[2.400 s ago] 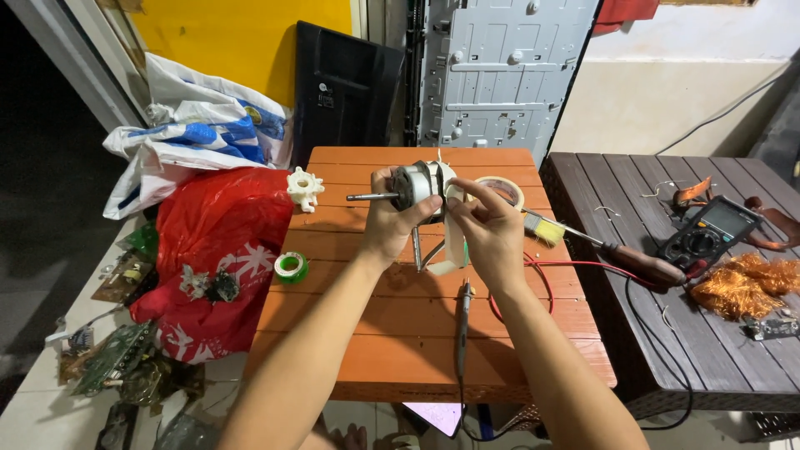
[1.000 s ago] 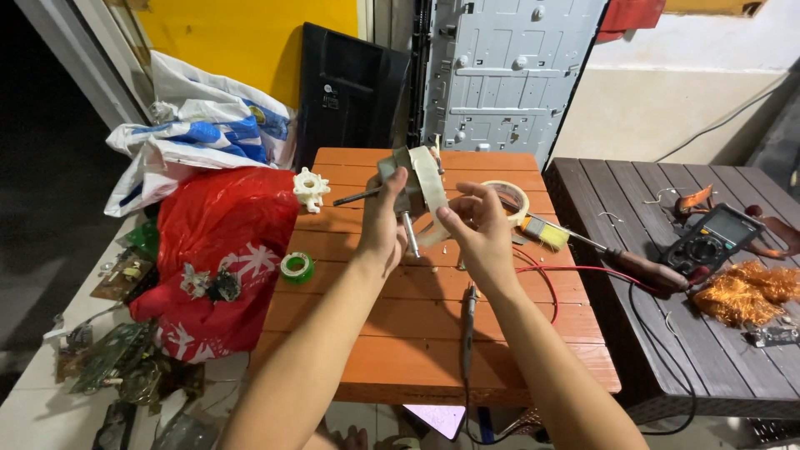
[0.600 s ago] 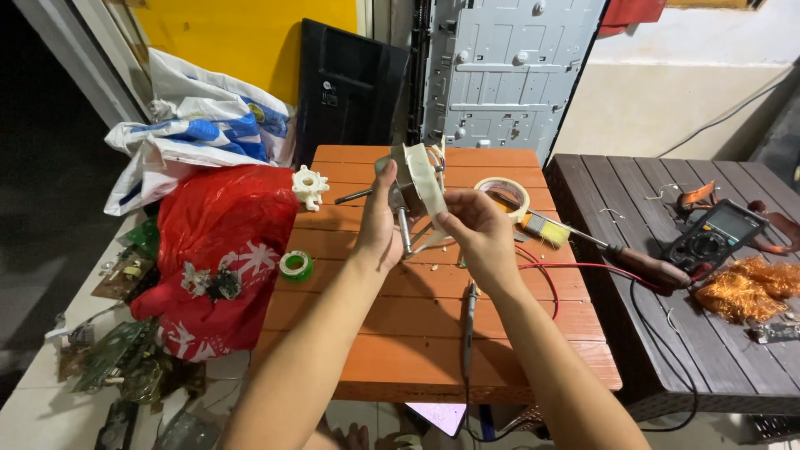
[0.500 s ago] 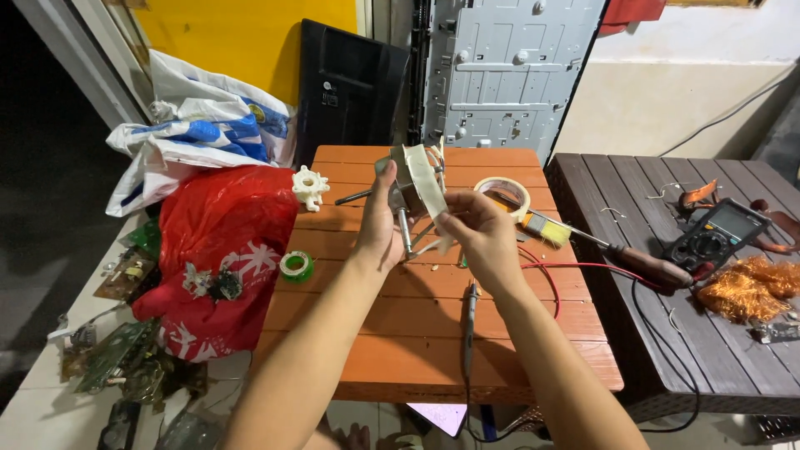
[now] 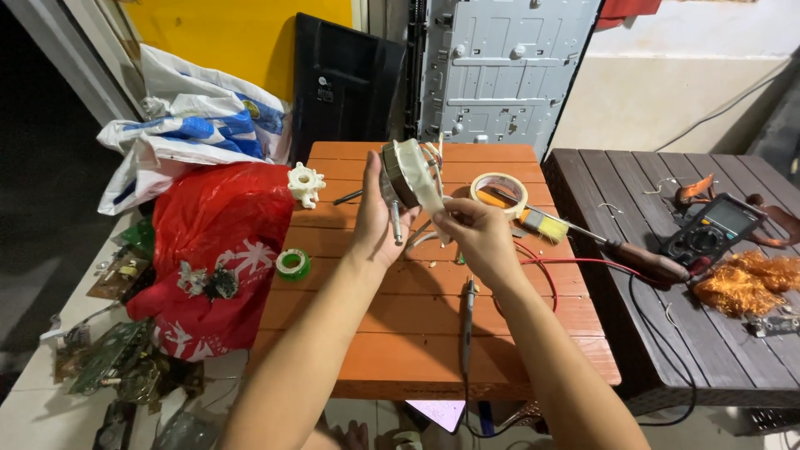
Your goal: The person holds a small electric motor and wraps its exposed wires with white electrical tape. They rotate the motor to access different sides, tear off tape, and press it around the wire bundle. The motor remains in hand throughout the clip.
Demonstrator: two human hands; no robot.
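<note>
Far to the left of my fingers, a red plastic bag (image 5: 218,242) slumps against the orange slatted table (image 5: 433,333), circuit boards (image 5: 108,354) scattered below it. Nearer my left hand, a roll of green tape (image 5: 292,263) lies on the slats and a white plastic gear (image 5: 305,183) sits at the table's edge. My left hand (image 5: 375,218) grips the small motor (image 5: 406,173) raised above the table, fingers curled around its body, the shaft pointing down past my palm. Just right of it, my right hand (image 5: 477,237) pinches a strip of pale tape (image 5: 427,187) on the motor between thumb and fingertips. Beyond my right knuckles lies a roll of masking tape (image 5: 499,191); well to the right, a multimeter (image 5: 712,229) rests on the dark table (image 5: 667,333) beside tangled copper wire (image 5: 746,283).
</note>
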